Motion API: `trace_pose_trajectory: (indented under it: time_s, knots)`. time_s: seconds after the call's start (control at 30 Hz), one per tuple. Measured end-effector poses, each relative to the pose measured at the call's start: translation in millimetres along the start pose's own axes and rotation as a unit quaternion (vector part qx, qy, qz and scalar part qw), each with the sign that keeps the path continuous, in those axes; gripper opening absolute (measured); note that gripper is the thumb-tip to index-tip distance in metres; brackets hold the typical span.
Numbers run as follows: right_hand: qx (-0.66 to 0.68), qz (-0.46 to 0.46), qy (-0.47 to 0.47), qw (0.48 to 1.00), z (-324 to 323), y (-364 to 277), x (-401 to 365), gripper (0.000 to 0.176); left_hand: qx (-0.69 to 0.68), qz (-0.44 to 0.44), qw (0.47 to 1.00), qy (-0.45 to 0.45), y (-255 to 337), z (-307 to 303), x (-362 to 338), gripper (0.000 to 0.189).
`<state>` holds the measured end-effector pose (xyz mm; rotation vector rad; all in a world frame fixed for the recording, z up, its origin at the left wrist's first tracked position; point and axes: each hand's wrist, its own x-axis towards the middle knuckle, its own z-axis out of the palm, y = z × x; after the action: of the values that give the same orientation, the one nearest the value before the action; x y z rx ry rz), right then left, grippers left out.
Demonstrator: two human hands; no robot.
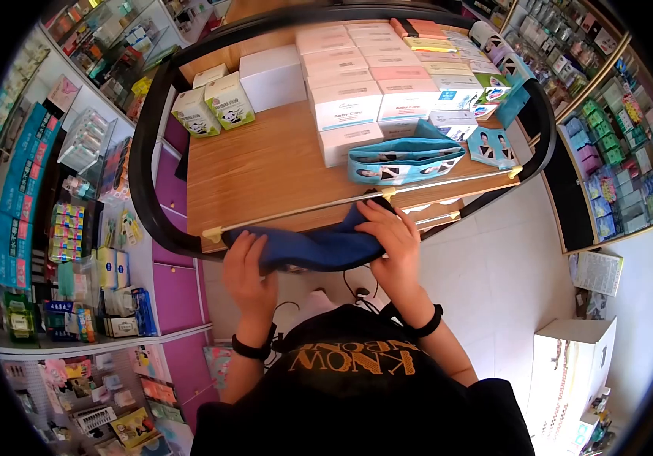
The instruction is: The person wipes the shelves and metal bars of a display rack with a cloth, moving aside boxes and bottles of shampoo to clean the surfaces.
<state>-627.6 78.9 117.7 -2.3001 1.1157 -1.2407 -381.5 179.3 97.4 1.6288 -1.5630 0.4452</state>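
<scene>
A dark blue piece of cloth (313, 249) is stretched between my two hands in front of the wooden shelf; its exact kind cannot be made out. My left hand (249, 270) grips its left end, fingers over the top. At the other end, my right hand (392, 239) pinches the cloth, which bunches up near the fingers. Just beyond the cloth runs a thin metal rail (288, 211) with yellow end pieces. Behind the rail lies a folded teal printed band (406, 154), standing on its edge and touched by neither hand.
Stacked pale pink boxes (345, 102) fill the shelf's back right, with a plain white box (271, 78) and green-white panda cartons (229, 101) to their left. A thick black rim (144, 167) edges the unit. Stocked shelves stand on both sides; a large carton (569, 380) sits at lower right.
</scene>
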Motion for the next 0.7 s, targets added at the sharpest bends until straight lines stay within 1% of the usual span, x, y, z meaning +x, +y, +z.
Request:
trace_pose_trajectory:
  time_s: [0.07,0.13,0.17,0.2,0.23,0.27,0.3,0.33,0.37,0.4,0.53,0.6,0.7]
  knots:
    - [-0.01,-0.005,0.011,1.0,-6,8,-7,0.044,-0.018,0.012,1.0,-0.009,8,7,5,0.06]
    - [-0.035,-0.018,0.005,0.999,-13,12,-12,0.042,-0.051,0.042,0.997,-0.041,21,18,10,0.055]
    - [-0.037,-0.02,0.005,0.999,-16,14,-15,0.042,-0.07,0.047,0.996,-0.029,29,26,12,0.057]
    - [-0.043,-0.002,0.02,0.999,-17,17,-18,0.038,-0.071,0.045,0.996,-0.027,37,32,14,0.057]
    - [-0.048,0.015,0.035,0.998,-20,20,-20,0.034,-0.086,0.06,0.993,-0.052,45,36,17,0.059]
    - [-0.05,0.012,0.033,0.998,-23,26,-21,0.034,-0.101,0.074,0.989,-0.077,51,41,20,0.06]
    - [-0.063,0.049,0.061,0.995,-29,32,-21,0.029,-0.117,0.092,0.986,-0.074,55,50,20,0.062]
    - [-0.077,0.085,0.089,0.989,-36,38,-21,0.024,-0.118,0.088,0.987,-0.071,59,57,22,0.062]
    - [-0.086,0.094,0.101,0.987,-43,43,-20,0.021,-0.126,0.104,0.984,-0.07,63,63,23,0.062]
    - [-0.083,0.097,0.107,0.986,-49,50,-19,0.021,-0.133,0.12,0.981,-0.068,66,66,24,0.062]
    - [-0.07,0.097,0.102,0.988,-58,55,-14,0.023,-0.13,0.127,0.981,-0.074,70,65,28,0.062]
    - [-0.056,0.095,0.096,0.989,-54,51,-13,0.023,-0.117,0.125,0.982,-0.075,65,62,26,0.062]
    - [-0.04,0.087,0.118,0.988,-38,43,-13,0.024,-0.092,0.115,0.986,-0.078,53,52,21,0.061]
